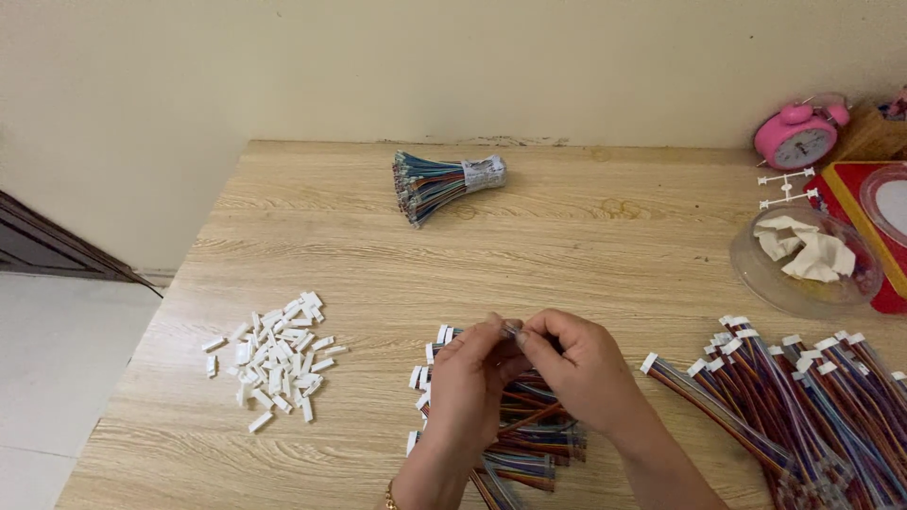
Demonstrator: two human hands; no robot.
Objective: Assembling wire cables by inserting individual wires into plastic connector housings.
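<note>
Head camera looks down on a pale wood-grain laminate counter. Small white plastic connector housings, short and blocky, lie scattered in a loose heap at the near left. A taped bundle of thin multicoloured wires fans out at the far middle. Finished wire leads with white plugs spread at the near right, beside a clear plastic dish holding crumpled white paper. A pink round alarm clock stands at the far right. The left hand and right hand meet fingertip to fingertip, both closed in a pinch on one small piece, too tiny to identify, above a pile of coloured wire leads.
</note>
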